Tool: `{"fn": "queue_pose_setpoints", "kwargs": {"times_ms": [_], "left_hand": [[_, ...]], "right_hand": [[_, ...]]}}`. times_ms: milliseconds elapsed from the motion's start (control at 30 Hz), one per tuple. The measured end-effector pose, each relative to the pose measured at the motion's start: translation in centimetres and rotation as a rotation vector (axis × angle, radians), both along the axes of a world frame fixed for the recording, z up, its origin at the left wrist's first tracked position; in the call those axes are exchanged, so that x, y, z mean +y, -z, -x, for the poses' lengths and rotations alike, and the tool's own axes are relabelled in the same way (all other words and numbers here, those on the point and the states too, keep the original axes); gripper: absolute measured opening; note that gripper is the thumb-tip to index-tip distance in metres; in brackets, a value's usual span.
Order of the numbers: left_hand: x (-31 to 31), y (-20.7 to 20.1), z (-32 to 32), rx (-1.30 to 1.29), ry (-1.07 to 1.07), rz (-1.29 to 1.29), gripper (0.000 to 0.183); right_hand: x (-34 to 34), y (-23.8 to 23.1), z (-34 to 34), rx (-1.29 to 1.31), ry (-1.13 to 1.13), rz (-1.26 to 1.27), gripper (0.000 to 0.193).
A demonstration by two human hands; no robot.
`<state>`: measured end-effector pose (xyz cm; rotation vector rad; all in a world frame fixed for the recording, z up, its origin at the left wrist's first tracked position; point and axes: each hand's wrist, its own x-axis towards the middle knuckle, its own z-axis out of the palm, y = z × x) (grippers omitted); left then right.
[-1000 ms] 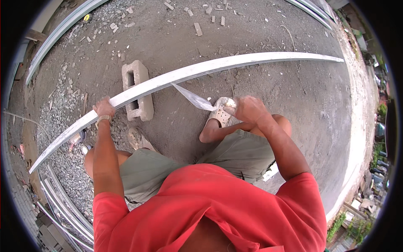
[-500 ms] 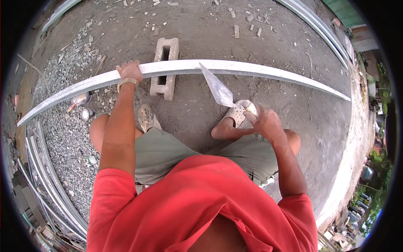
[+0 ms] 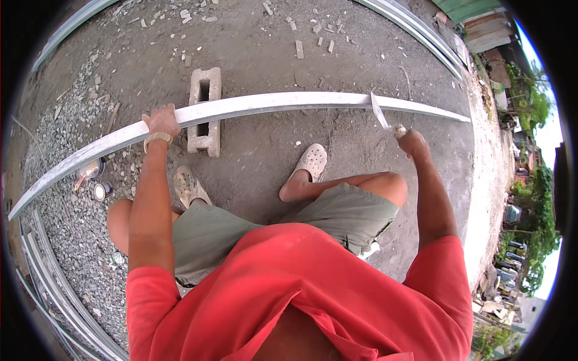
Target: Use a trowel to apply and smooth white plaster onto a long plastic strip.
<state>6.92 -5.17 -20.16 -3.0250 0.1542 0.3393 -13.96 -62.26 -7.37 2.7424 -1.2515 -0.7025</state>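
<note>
A long pale metal bar (image 3: 265, 103) runs across in front of me, resting over a concrete hollow block (image 3: 205, 144). My left hand (image 3: 162, 121), with a watch at its wrist, is wrapped over the bar just left of the block. Out to the right, my right hand (image 3: 414, 144) grips the handle of a pointed trowel (image 3: 379, 113). The trowel's blade is seen nearly edge-on, its tip at the bar's right part. Whether the tip presses on the bar I cannot tell.
Two small open cans, one of them a white-topped can (image 3: 102, 191), stand on gravel (image 3: 78, 240) at the left. More metal lengths (image 3: 51, 265) lie at lower left, and others (image 3: 415, 33) at far right. Wood scraps (image 3: 299, 49) are scattered beyond the bar.
My right hand has carried the trowel rightward along the bar, and its blade has turned edge-on. The left hand keeps its hold on the bar. My view has shifted to the right.
</note>
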Motion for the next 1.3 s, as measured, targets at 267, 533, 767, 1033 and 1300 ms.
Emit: {"fn": "queue_pose_setpoints", "kwargs": {"times_ms": [267,533,767,1033,1300], "left_hand": [[-7.5,1.6,5.8,-0.157,0.379,0.277,0.073],[8.9,-0.7,2.8,0.112,-0.297,0.081,0.078],[11.2,0.2,4.1,0.017,-0.502,0.182,0.08],[9.5,2.9,2.9,-0.18,-0.311,0.538,0.061],[15.1,-0.1,5.1,0.028,-0.759,0.829,0.057]], "right_hand": [[3.5,1.7,-2.0,-0.445,-0.019,-0.572,0.035],[5.4,3.8,-0.4,-0.31,-0.631,0.167,0.038],[11.2,4.0,-0.6,-0.19,-0.78,0.174,0.022],[34.8,3.6,-9.9,-0.354,-1.316,-0.05,0.018],[40.9,7.7,-11.1,-0.435,-1.029,-0.338,0.034]]}}
